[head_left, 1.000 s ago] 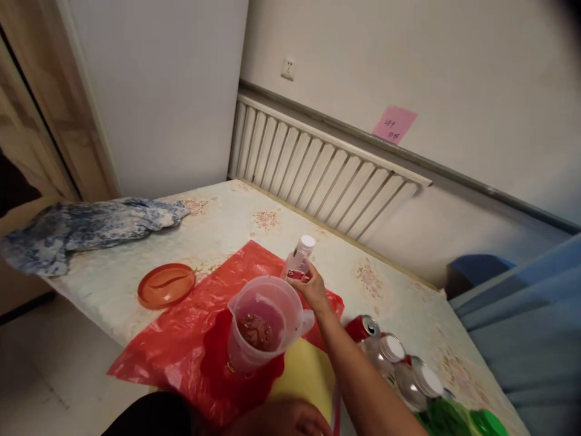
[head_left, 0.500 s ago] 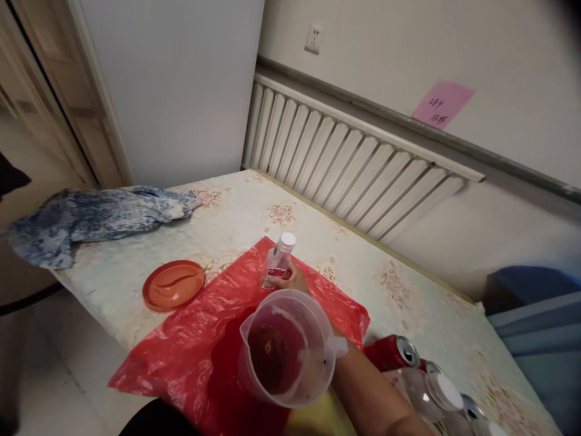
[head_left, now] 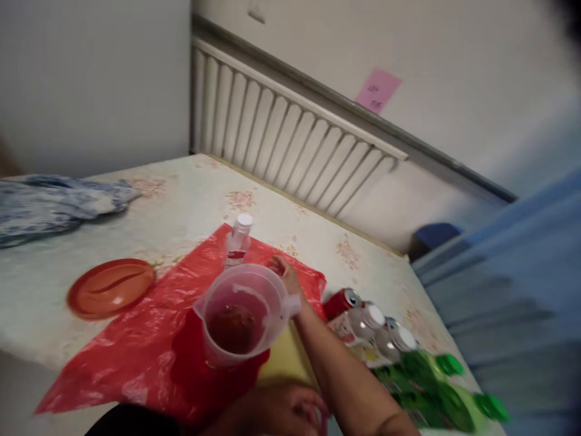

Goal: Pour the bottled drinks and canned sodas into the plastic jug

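A clear plastic bottle [head_left: 236, 245] with a white cap and red label stands on the red plastic bag [head_left: 136, 333]. My right hand [head_left: 285, 275] is just right of the bottle and apart from it, its fingers loosely bent with nothing visible in them. Nearer to me stands a translucent measuring jug [head_left: 276, 321] with brown liquid at its bottom. At the lower edge is my left hand [head_left: 290, 409], blurred, its fingers curled at a pinkish edge; what they hold is mostly hidden. A yellow surface [head_left: 288, 360] shows between the jug and my right forearm.
To the right lie red cans [head_left: 340, 303], clear white-capped bottles [head_left: 363, 324] and green bottles [head_left: 422, 387]. An orange lid [head_left: 111, 287] and a blue-white cloth [head_left: 59, 203] lie left on the flowered tablecloth [head_left: 195, 188]. A radiator [head_left: 281, 127] and a blue curtain [head_left: 508, 284] border it.
My right hand has let go of the bottle and drawn back to the right. My left hand has come into view at the bottom. The view has swung right, showing the green bottles.
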A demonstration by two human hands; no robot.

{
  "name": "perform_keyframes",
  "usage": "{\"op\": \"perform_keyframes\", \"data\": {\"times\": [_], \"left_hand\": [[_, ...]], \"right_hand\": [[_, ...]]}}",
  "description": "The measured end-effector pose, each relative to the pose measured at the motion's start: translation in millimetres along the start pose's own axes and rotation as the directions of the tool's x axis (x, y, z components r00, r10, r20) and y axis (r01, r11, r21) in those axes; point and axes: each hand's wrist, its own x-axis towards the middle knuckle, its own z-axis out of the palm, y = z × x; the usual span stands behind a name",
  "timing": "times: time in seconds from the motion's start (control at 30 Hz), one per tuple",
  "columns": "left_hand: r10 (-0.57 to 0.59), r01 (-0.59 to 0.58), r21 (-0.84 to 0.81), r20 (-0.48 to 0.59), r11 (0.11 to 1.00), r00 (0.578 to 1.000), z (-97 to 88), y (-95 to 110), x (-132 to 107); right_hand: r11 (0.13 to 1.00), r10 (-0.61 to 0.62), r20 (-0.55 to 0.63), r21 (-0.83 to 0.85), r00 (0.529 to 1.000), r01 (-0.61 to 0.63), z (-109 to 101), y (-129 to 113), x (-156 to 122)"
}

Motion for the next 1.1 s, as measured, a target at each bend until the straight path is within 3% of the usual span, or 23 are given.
{"op": "perform_keyframes", "data": {"times": [0.07, 0.13, 0.27, 0.37, 0.43, 0.47, 0.5, 0.6, 0.63, 0.67, 0.7, 0.83, 0.97, 1.1], "left_hand": [[-0.051, 0.051, -0.043, 0.001, 0.998, 0.999, -0.9, 9.7, 5.1], [-0.024, 0.025, -0.054, 0.012, 0.998, 1.000, 1.8, 16.0, 4.6], [0.033, -0.033, -0.014, 0.012, 0.999, 0.999, 4.9, 25.2, -0.2], [0.048, -0.048, -0.006, 0.000, 0.999, 0.999, 6.7, 34.4, -1.2], [0.048, -0.049, -0.041, -0.016, 0.998, 0.999, 8.3, 40.3, -1.0], [0.039, -0.041, -0.069, -0.026, 0.997, 0.999, 9.0, 42.4, -0.7], [0.031, -0.033, -0.091, -0.032, 0.995, 0.999, 9.4, 43.8, -0.4], [0.028, -0.030, -0.117, -0.022, 0.993, 0.999, 8.7, 43.3, 1.2], [0.031, -0.032, -0.114, -0.013, 0.993, 0.999, 8.0, 42.2, 1.8], [0.031, -0.031, -0.109, -0.003, 0.993, 1.000, 7.2, 40.8, 2.4], [0.028, -0.027, -0.105, 0.005, 0.994, 1.000, 6.4, 39.5, 2.9], [0.017, -0.016, -0.088, 0.008, 0.996, 1.000, 4.2, 36.9, 4.2], [0.029, -0.029, -0.087, -0.001, 0.996, 1.000, 4.3, 38.6, 4.3], [0.046, -0.045, -0.060, 0.022, 0.997, 0.999, 6.0, 40.8, 4.2]], "right_hand": [[0.998, 0.066, -0.079, 0.021, 0.995, -0.065, -23.8, 4.1, -27.3], [0.996, 0.085, -0.122, 0.042, 0.989, -0.081, -46.9, 4.4, -65.3], [0.983, 0.141, -0.177, 0.140, 0.974, -0.117, -86.7, -0.6, -163.1], [0.989, 0.148, -0.304, 0.057, 0.941, -0.137, -116.1, 4.3, -236.2], [0.983, 0.137, -0.445, -0.046, 0.885, -0.176, -139.2, 15.0, -276.1], [0.976, 0.115, -0.530, -0.098, 0.840, -0.196, -152.1, 21.8, -292.4], [0.966, 0.094, -0.639, -0.127, 0.763, -0.226, -165.7, 28.9, -306.1], [0.918, -0.030, -0.907, -0.191, 0.419, -0.348, -206.9, 46.1, -330.0], [0.904, -0.072, -0.940, -0.203, 0.335, -0.377, -219.3, 49.5, -332.3], [0.899, -0.100, -0.946, -0.219, 0.308, -0.380, -230.4, 51.5, -332.1], [0.901, -0.111, -0.942, -0.230, 0.317, -0.369, -240.0, 52.6, -329.5], [0.909, -0.119, -0.892, -0.274, 0.435, -0.314, -262.8, 53.3, -306.5], [0.889, -0.155, -0.901, -0.306, 0.406, -0.341, -269.2, 55.1, -289.1], [0.868, -0.178, -0.909, -0.325, 0.376, -0.376, -266.5, 52.7, -289.8]]}}
